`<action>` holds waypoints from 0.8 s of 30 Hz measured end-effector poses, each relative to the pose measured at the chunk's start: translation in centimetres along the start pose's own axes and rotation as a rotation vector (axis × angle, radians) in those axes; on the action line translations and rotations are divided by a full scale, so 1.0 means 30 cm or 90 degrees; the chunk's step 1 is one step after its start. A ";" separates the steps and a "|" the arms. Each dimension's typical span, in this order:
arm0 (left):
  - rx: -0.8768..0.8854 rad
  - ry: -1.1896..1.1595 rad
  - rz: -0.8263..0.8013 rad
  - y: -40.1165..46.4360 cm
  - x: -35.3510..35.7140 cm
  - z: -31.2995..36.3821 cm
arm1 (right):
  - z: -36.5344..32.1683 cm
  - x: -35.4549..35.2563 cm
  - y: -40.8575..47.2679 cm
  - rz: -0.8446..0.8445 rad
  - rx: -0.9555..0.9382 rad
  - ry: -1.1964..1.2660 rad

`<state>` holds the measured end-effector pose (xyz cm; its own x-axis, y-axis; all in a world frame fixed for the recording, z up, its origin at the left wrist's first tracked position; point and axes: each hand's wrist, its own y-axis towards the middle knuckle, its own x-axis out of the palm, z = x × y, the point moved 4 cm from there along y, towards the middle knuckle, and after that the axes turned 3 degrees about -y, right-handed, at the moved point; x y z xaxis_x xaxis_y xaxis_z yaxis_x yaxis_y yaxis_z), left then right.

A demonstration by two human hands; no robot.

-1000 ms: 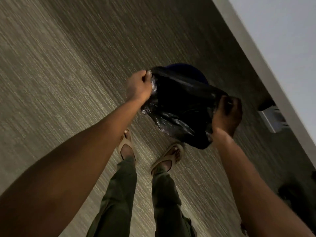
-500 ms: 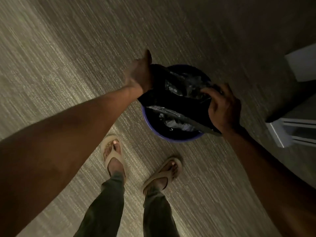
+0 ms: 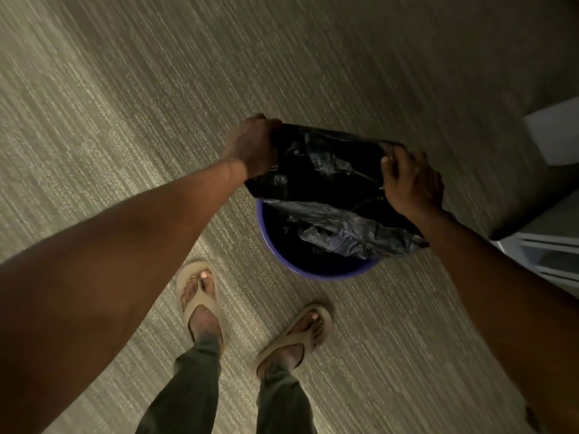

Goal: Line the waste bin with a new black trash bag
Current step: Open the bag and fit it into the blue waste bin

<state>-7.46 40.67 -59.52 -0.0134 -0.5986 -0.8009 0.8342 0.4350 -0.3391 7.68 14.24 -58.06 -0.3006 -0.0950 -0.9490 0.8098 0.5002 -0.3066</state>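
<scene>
A round blue waste bin (image 3: 316, 272) stands on the carpet just ahead of my feet. A black trash bag (image 3: 326, 183) is stretched over its mouth, covering the far and right parts of the rim; the near rim shows bare blue. My left hand (image 3: 252, 145) grips the bag's edge at the bin's far left. My right hand (image 3: 413, 181) clamps the bag's edge at the right side. The lower part of the bag hangs crumpled inside the bin.
My two feet in tan sandals (image 3: 200, 303) stand on the ribbed grey carpet (image 3: 125, 89) close to the bin. A white furniture piece or door frame (image 3: 551, 252) sits at the right edge, close beside my right arm.
The bag came down from mid-air onto the bin. Both hands have spread apart and pulled the bag's edge wider over the far rim.
</scene>
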 end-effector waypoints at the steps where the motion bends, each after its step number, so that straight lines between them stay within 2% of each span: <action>1: -0.017 -0.002 -0.029 0.006 0.011 -0.004 | 0.009 0.013 0.012 -0.027 0.015 0.004; 4: -0.080 -0.067 -0.083 0.014 0.041 -0.020 | 0.023 0.037 0.037 -0.073 0.034 0.032; 8: -0.088 -0.149 -0.054 0.033 0.059 -0.024 | 0.033 0.044 0.077 -0.087 0.071 0.081; 11: -0.079 -0.149 -0.025 0.064 0.064 -0.014 | 0.032 0.043 0.119 -0.083 0.102 0.081; 14: -0.116 -0.142 -0.076 0.082 0.090 -0.034 | 0.028 0.053 0.152 -0.108 0.147 0.048; 16: -0.149 -0.174 -0.110 0.085 0.117 -0.058 | 0.024 0.067 0.160 -0.142 0.184 0.023; 21: -0.265 -0.222 -0.109 0.071 0.166 -0.105 | 0.027 0.131 0.151 -0.260 0.253 0.066; 24: -0.270 -0.244 -0.096 0.074 0.183 -0.122 | 0.034 0.152 0.141 -0.277 0.276 0.116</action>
<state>-7.69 40.81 -66.48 0.1515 -0.8403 -0.5205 0.5441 0.5105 -0.6658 10.25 15.06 -63.75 -0.6981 -0.0433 -0.7147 0.7128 0.0515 -0.6994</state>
